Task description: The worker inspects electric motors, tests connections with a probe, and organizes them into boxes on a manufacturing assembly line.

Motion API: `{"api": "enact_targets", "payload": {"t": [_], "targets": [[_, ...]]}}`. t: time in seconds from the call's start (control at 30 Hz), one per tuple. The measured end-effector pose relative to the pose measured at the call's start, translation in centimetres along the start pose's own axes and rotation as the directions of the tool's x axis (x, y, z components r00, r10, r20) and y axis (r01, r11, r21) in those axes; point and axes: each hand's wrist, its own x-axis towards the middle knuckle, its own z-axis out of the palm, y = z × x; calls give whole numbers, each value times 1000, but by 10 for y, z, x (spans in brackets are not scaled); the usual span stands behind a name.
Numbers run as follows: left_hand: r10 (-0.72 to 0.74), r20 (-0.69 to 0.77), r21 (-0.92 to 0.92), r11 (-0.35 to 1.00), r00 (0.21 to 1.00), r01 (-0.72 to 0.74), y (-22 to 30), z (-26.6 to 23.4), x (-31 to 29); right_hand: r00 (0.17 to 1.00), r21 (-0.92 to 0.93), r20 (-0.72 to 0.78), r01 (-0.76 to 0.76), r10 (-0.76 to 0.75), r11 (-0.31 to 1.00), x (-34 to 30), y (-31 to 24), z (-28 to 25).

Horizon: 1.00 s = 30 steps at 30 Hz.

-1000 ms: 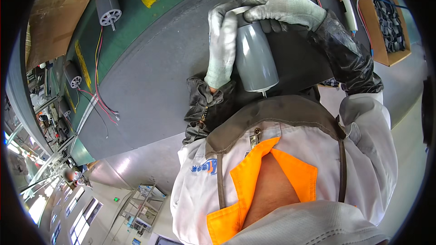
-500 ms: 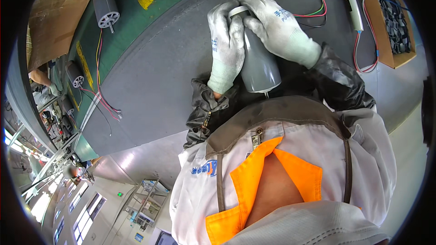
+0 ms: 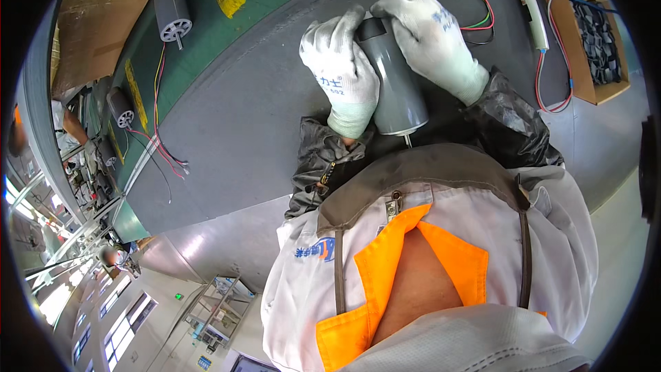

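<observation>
Evidently we see the work partway: a dark band [image 3: 372, 28] lies around the far end of the grey motor [image 3: 399, 89], which sits between the hands over the dark bench [image 3: 227, 138], though what remains we cannot judge. The left hand [image 3: 337, 62] half-curls along its flank and the right hand [image 3: 434, 41] bends its fingers at the far rim, neither grip's firmness clear to us. Around, we find a green conveyor [image 3: 206, 34] bearing other motors [image 3: 172, 10], and a windowed room.

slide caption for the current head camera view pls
Gloved left hand and right hand around the far end of a grey motor, with an open box of black parts to the right.
</observation>
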Motion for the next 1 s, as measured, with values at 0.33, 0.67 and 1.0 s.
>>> {"api": "enact_targets", "payload": {"t": [0.33,0.67,1.0], "targets": [[-186,-29,-98,978,982,183,-7,0,-6,1000,82,6,8,-9,997,-19,-3,0],[-478,343,-231,792,809,566,-6,-48,-24,914,465,387,-309,124,829,-43,-56,-28],[-669,249,-450,561,701,695,11,-52,-16,664,394,-289,-574,690,718,-80,107,-236]]}}
